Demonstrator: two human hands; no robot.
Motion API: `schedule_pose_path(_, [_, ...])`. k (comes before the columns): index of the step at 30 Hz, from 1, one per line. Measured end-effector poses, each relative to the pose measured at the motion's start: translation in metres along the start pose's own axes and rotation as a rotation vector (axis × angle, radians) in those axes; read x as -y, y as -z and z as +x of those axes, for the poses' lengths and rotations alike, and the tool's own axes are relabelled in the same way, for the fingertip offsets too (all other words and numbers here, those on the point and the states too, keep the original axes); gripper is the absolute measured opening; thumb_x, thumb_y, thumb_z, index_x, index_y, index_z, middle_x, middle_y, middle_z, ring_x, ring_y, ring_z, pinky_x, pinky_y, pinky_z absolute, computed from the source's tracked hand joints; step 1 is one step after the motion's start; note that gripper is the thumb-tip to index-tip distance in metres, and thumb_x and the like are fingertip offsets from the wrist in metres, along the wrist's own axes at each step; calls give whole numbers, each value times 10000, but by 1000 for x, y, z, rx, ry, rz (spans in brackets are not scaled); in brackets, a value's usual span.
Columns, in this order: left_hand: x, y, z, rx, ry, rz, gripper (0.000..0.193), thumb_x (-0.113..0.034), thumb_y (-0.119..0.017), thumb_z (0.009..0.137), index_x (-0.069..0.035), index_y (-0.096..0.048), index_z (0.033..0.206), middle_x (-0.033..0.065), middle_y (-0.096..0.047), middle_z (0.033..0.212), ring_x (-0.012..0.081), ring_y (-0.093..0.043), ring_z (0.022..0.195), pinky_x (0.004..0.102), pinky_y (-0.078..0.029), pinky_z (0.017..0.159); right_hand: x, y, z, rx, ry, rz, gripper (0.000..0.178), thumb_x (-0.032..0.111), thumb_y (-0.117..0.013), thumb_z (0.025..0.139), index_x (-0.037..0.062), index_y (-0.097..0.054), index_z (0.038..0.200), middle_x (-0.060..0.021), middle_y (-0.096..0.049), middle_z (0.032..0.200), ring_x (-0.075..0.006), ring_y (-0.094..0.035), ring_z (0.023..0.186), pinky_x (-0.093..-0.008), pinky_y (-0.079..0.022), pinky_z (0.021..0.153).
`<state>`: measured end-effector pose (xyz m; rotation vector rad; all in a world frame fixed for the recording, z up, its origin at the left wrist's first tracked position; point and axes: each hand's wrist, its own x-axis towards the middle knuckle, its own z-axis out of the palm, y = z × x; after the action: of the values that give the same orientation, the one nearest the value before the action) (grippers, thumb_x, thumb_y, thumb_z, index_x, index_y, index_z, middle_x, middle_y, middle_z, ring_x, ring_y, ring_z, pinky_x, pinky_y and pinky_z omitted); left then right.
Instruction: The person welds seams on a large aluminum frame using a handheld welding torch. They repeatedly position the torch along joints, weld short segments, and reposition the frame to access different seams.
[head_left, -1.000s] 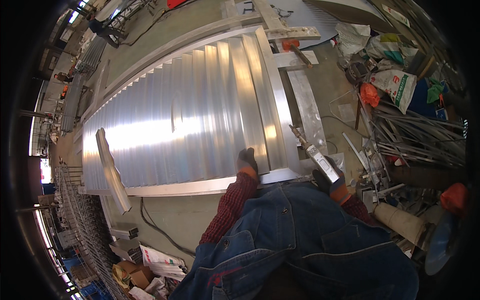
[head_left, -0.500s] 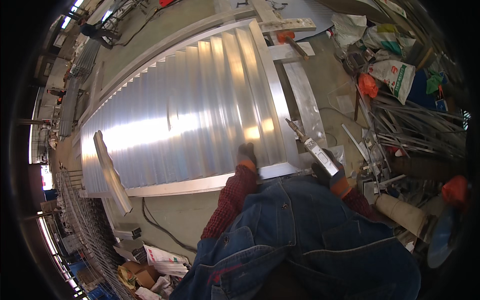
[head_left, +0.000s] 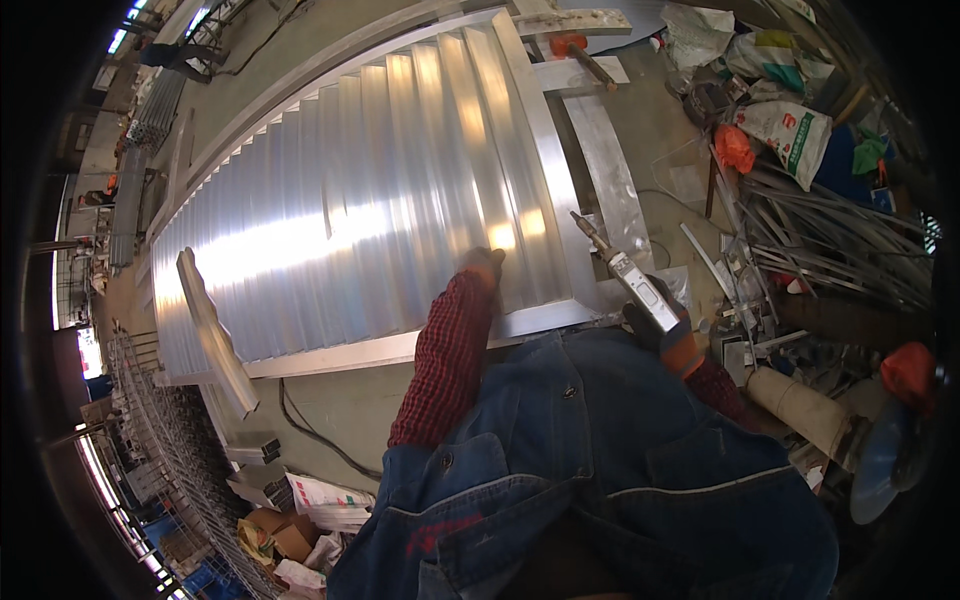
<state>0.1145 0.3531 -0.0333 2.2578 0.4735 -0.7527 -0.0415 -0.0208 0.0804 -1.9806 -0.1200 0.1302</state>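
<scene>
My left hand [head_left: 487,262], in a dark and orange glove, rests on the ribbed metal slats [head_left: 370,150] near the close right part of a framed panel. Its fingers are mostly hidden, so whether they grip a slat cannot be made out. In my gloved right hand [head_left: 655,322] is a silver, boxy tool with a slim pointed nose, which looks like a handheld welding gun [head_left: 638,288]. The nose points away and to the left, toward the panel's right frame bar [head_left: 555,190], apart from it. A loose metal slat [head_left: 212,330] lies across the panel's left end.
An orange-headed hammer [head_left: 585,60] lies on the far supports. Sacks [head_left: 785,135] and a heap of metal strips [head_left: 830,255] crowd the right. A black cable [head_left: 320,440] runs along the floor, with cardboard boxes [head_left: 290,530] at lower left. Another person [head_left: 175,57] is far left.
My left hand has slid forward along the slats, away from the near frame bar. My right hand keeps hold of the welding gun, nearly still. The whole view has shifted slightly.
</scene>
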Motion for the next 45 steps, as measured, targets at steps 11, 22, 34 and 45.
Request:
schedule_pose_path(11, [-3, 19, 5, 2, -7, 183, 573, -560, -773, 984, 1, -823, 1089, 149, -813, 909, 299, -772, 760, 443, -603, 757, 1, -3, -1, -97, 37, -53, 494, -41, -750, 987, 6, -596, 1454, -86, -695, 1300, -154, -657, 1163, -313, -563, 978])
schedule_pose_path(22, [16, 21, 45, 164, -131, 387, 537, -529, -723, 1024, -23, -818, 872, 112, -759, 759, 239, -719, 682, 437, -570, 680, 41, 6, 15, -91, 51, -142, 506, 218, -812, 975, 43, -605, 1402, -173, -731, 1191, -309, -748, 1067, -422, -598, 889])
schedule_pose_path(34, [-24, 50, 0, 346, 262, -77, 440, -436, -820, 959, -11, -795, 1067, 89, -784, 886, 180, -714, 720, 348, -580, 661, 34, 42, 55, 160, 288, -626, 402, 81, -802, 957, -8, -663, 1323, -121, -730, 1185, -233, -725, 990, -346, -585, 857])
schedule_pose_path(45, [-33, 58, -3, 401, 352, -76, 441, -373, -849, 947, -18, -753, 1191, 53, -776, 872, 136, -699, 712, 326, -577, 658, 22, 57, 88, 259, 89, -421, 149, 119, -712, 1079, -9, -743, 1149, -38, -716, 926, -162, -658, 782, -343, -536, 695])
